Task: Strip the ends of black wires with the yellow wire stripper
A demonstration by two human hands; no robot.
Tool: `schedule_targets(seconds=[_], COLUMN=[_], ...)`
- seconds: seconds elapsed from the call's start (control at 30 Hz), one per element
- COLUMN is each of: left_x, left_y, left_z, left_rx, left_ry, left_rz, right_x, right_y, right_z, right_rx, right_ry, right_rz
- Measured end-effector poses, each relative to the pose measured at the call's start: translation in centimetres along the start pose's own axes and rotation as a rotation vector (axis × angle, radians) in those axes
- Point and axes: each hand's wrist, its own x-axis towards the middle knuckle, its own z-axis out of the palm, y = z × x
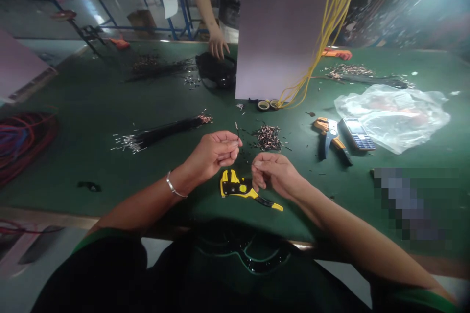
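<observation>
My left hand [216, 151] is closed in a pinch on a thin black wire [237, 130], whose pale tip sticks up above the fingers. My right hand [273, 171] is closed too, thumb against fingers; whatever it pinches is too small to make out. Below and between the hands lies a yellow and black wire stripper [240, 189] on the green table. Just beyond my right hand is a heap of short black pieces with coppery ends [268, 138]. A bundle of black wires [165, 130] lies left of it, with silvery tips at one end and coppery tips at the other.
An orange and blue hand tool [332, 139], a keypad phone [358, 133] and a clear plastic bag [394, 115] lie to the right. Yellow wires [330, 24] hang beside an upright panel [279, 34], near tape rolls [263, 105]. Across the table, another person's hand [218, 43] touches a black bag [216, 71].
</observation>
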Motion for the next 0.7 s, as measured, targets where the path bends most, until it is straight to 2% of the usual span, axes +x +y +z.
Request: schedule_targets(seconds=[0.2, 0.33, 0.47, 0.7], left_x=[0.1, 0.1, 0.1, 0.0], left_y=[-0.1, -0.1, 0.0, 0.0], left_z=[-0.1, -0.2, -0.2, 0.0], left_rx=[-0.005, 0.004, 0.013, 0.096], left_ry=[-0.028, -0.025, -0.024, -0.058], left_rz=[-0.04, -0.021, -0.016, -0.035], right_x=[-0.2, -0.3, -0.2, 0.0], right_y=[-0.4, -0.2, 0.2, 0.4], right_z=[0.0, -0.4, -0.8, -1.1], right_rx=[0.108, 0.101, 0.035, -0.003], right_ry=[-0.069, -0.101, -0.086, -0.036], right_rz=[0.05, 0.036, -0.029, -0.042])
